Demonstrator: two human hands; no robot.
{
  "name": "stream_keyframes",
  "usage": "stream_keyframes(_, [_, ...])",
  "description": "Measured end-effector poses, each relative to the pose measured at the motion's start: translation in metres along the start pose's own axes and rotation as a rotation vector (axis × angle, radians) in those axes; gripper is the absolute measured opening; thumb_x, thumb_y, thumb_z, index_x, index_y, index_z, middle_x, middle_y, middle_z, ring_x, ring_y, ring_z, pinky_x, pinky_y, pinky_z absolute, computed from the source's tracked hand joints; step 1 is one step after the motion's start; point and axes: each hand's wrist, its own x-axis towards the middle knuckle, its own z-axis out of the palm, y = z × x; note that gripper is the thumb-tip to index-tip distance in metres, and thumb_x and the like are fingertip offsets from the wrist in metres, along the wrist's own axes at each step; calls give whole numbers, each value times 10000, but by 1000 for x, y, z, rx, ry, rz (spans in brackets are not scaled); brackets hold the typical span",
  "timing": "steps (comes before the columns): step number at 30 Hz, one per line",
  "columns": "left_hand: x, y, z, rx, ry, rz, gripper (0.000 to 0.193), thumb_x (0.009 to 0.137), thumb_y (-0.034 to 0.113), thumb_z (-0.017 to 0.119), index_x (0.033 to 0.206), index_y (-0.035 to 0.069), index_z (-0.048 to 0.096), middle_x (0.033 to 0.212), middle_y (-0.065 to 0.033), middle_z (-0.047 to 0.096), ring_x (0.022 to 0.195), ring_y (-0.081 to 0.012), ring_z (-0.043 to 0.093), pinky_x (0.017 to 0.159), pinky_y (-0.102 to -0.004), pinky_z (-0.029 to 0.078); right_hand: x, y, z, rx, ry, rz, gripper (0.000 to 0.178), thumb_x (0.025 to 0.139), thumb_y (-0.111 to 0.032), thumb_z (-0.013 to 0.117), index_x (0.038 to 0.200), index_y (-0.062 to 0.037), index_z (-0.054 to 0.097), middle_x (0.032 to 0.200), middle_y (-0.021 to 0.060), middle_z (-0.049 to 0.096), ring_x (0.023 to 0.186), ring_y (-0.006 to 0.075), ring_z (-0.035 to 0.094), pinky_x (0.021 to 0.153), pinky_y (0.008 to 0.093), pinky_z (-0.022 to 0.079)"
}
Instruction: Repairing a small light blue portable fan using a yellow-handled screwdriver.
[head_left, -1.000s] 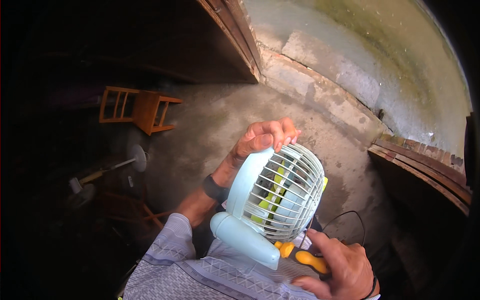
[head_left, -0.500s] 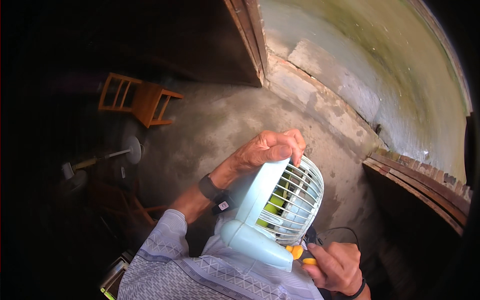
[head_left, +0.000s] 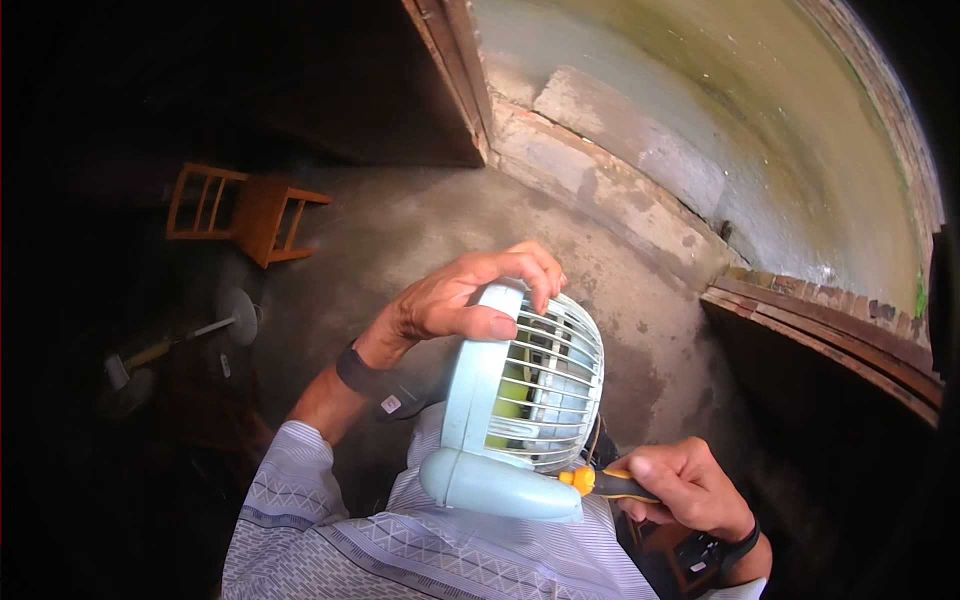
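Observation:
A small light-blue fan with a wire cage rests against my lap, its rounded base toward me. Green blades show between the cage wires. My left hand grips the fan's upper rim, thumb on the blue housing and fingers curled over the cage. In my right hand is a screwdriver with a black and yellow handle. Its yellow end meets the fan where cage and base join; the shaft is hidden from view.
On the concrete floor a wooden chair stands at the far left. Nearer on the left is a white standing fan, in shadow. A doorway sill runs across the upper right, beside a low wooden barrier.
The fan sits more upright and further left in view. My left thumb has slid down onto the front rim. More of the screwdriver handle shows, as it lies more level in my right hand.

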Motion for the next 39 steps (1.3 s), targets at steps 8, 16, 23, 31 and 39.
stream_keyframes(8, [-15, 5, 10, -73, 57, -10, 417, 766, 387, 732, 1026, 63, 694, 1222, -142, 622, 1208, -280, 598, 1053, -429, 469, 5, 6, 25, -832, 138, -726, 253, 894, -110, 802, 1133, -42, 755, 786, 81, 678, 584, 215, 628, 537, 334, 516])
stream_keyframes(16, [-25, 6, 19, -122, 105, 115, 478, 736, 472, 780, 940, 42, 733, 1111, -152, 635, 1213, -368, 579, 1079, -534, 440, 3, 16, 45, -779, 213, -938, 434, 861, -141, 847, 1239, 34, 725, 866, 109, 734, 727, 197, 728, 632, 284, 577])
stream_keyframes(23, [-16, 20, 21, -28, 34, 11, 418, 686, 350, 769, 966, 41, 734, 1170, -150, 636, 1212, -343, 602, 1061, -480, 452, -9, -5, 25, -194, -111, -37, 325, 995, -267, 749, 1105, 39, 749, 774, 50, 723, 637, 106, 631, 601, 288, 494])
stream_keyframes(31, [-16, 19, 13, 7, -13, 15, 339, 747, 256, 761, 1021, 59, 732, 1204, -109, 634, 1178, -245, 607, 1038, -382, 449, 2, -2, 39, -1256, 246, -1150, 516, 828, -76, 869, 1275, 86, 670, 929, 153, 713, 680, 303, 673, 579, 357, 531])
stream_keyframes(39, [-10, 18, 14, 83, -35, -5, 411, 729, 308, 792, 1054, 62, 738, 1214, -133, 632, 1271, -337, 621, 1067, -465, 478, -5, -8, 15, -54, -96, 12, 349, 1032, -272, 676, 1090, 62, 757, 822, 94, 731, 599, 89, 602, 565, 263, 479])
